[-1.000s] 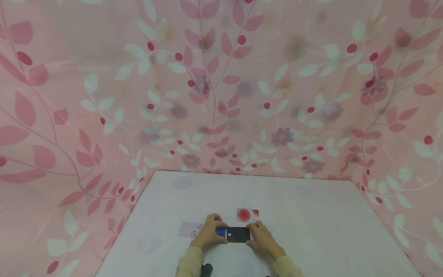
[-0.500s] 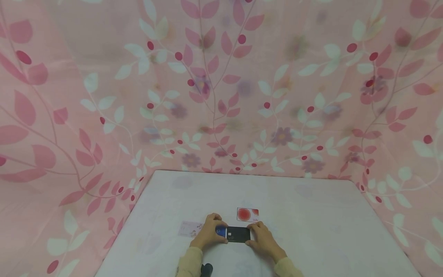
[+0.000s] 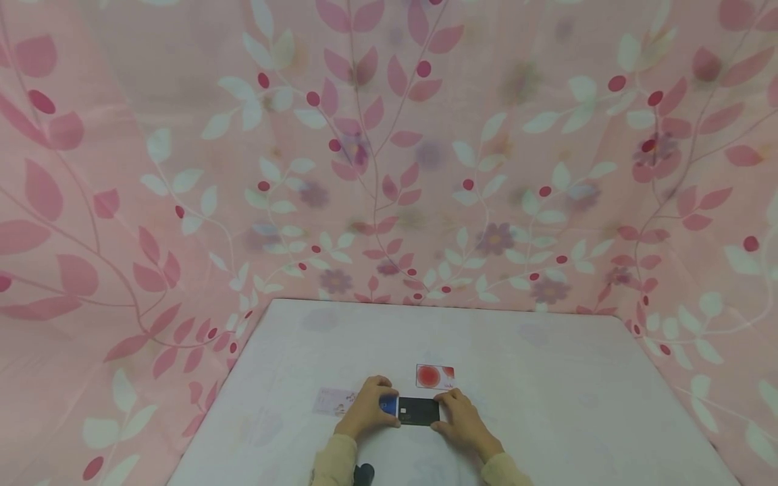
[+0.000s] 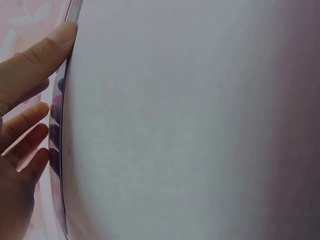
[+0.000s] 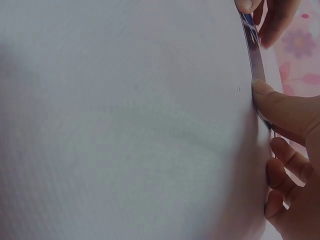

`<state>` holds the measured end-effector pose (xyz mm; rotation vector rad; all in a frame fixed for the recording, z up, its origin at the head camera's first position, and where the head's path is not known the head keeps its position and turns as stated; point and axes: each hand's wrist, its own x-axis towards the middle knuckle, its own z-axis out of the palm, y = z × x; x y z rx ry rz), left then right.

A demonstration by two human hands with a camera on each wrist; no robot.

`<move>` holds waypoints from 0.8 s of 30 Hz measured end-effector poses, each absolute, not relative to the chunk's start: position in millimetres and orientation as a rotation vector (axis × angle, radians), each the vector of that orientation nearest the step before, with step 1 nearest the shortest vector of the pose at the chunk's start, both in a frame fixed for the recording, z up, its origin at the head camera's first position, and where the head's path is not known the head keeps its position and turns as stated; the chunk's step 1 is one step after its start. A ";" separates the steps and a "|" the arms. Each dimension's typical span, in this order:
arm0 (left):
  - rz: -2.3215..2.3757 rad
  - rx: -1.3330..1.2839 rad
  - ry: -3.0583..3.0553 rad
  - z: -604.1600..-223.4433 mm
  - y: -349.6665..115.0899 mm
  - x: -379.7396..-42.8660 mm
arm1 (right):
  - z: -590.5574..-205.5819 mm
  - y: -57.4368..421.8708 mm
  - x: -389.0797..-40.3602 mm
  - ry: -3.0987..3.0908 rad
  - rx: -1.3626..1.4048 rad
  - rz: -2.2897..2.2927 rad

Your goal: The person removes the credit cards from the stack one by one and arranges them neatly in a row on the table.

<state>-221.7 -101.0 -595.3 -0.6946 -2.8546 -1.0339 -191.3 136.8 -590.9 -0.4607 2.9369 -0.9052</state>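
Observation:
On the white table in the head view, a black card (image 3: 419, 411) with a small pale chip mark lies flat between the hands. A blue card (image 3: 388, 405) adjoins its left end, partly covered by the left hand. My left hand (image 3: 367, 407) pinches the blue card near the joint, thumb at the near edge and fingers at the far edge. My right hand (image 3: 460, 418) grips the black card's right end between thumb and forefinger. Both wrist views show the cards edge-on; in the right wrist view the right thumb (image 5: 280, 107) presses on a card's edge.
A white card with a red disc (image 3: 434, 376) lies just beyond the black card. Left of the left hand is a pale pinkish card (image 3: 333, 401). A dark rounded object (image 3: 365, 474) sits by the left sleeve. Pink floral cloth (image 3: 389, 169) hangs behind the table (image 3: 547, 378).

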 end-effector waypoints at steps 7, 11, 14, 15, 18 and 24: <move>-1.006 -0.706 -2.848 -595.2 -100.4 -221.7 | -588.8 137.1 -192.8 2.892 -0.439 -0.930; -1.028 -0.696 -2.854 -595.7 -98.5 -221.4 | -589.3 140.0 -193.1 2.909 -0.434 -0.988; -1.053 -0.682 -2.835 -594.6 -95.6 -222.1 | -590.3 143.5 -193.7 2.957 -0.396 -1.074; -1.072 -0.674 -2.821 -593.2 -94.2 -222.5 | -590.3 144.7 -194.4 2.979 -0.378 -1.105; -1.125 -0.671 -2.750 -588.6 -89.3 -225.7 | -588.6 148.4 -198.0 3.049 -0.358 -1.198; -1.199 -0.686 -2.684 -581.0 -75.3 -243.1 | -584.9 159.2 -214.7 3.120 -0.384 -1.292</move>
